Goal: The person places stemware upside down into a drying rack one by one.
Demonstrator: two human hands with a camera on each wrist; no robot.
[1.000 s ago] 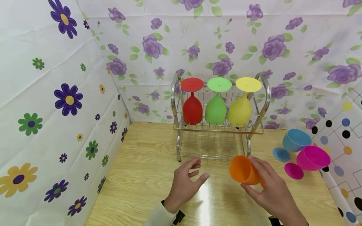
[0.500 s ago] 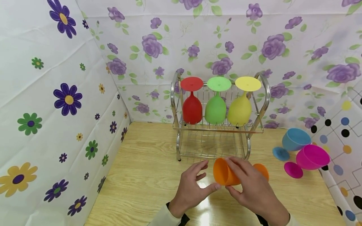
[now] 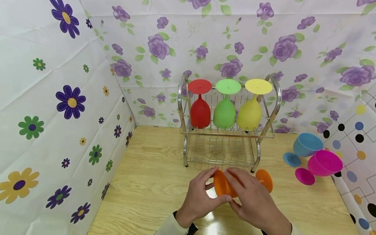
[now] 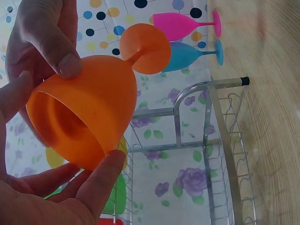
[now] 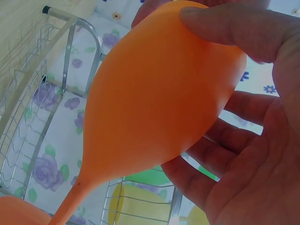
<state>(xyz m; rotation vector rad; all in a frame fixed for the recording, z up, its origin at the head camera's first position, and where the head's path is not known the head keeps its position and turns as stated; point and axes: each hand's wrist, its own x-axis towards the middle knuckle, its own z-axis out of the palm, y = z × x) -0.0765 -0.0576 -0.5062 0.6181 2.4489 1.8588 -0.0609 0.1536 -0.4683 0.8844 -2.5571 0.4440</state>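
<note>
An orange plastic wine goblet [image 3: 219,183] lies sideways in the air between both hands, its mouth to the left and its round foot to the right. My right hand [image 3: 254,199] grips the bowl from the right, thumb on one side and fingers on the other. At the mouth, my left hand [image 3: 198,197] holds the rim between thumb and fingertips. The left wrist view shows the goblet's bowl [image 4: 98,93] with its hollow inside, and the right wrist view shows its smooth outside and stem.
Behind the hands stands a wire rack [image 3: 226,135] bearing upside-down red [image 3: 200,114], green [image 3: 224,114] and yellow goblets [image 3: 249,116]. At right on the wooden table [image 3: 147,173], blue [image 3: 306,145] and magenta goblets [image 3: 324,164] stand upright. Patterned cloth walls enclose the table.
My right hand has brought the orange goblet leftward and turned its mouth toward my left hand. The left hand has moved slightly right and taken hold of the rim.
</note>
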